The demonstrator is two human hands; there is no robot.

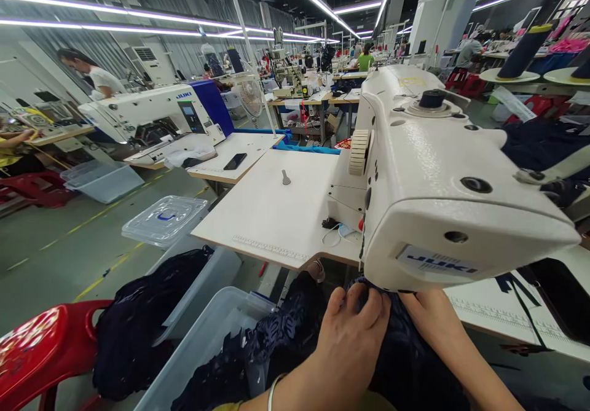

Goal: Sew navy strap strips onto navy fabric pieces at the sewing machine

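Navy fabric (281,331): bottom centre of the frame, rising towards the machine head, presumably to bring its upper part beneath the needle area.
Left hand (353,331): fingers curled nearly closed, pinching the fabric, likely to steady it.
Right hand (431,317): fingertips hidden below the head; cannot tell its grip.
Sewing machine (452,171): right side, overhanging the work.
Clear bin (193,340): lower left of centre, perhaps placed for easy reach.

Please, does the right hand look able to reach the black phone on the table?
Probably yes: only dark strips seem to lie on the table between the right hand and the black phone; the machine head leaves that side open.
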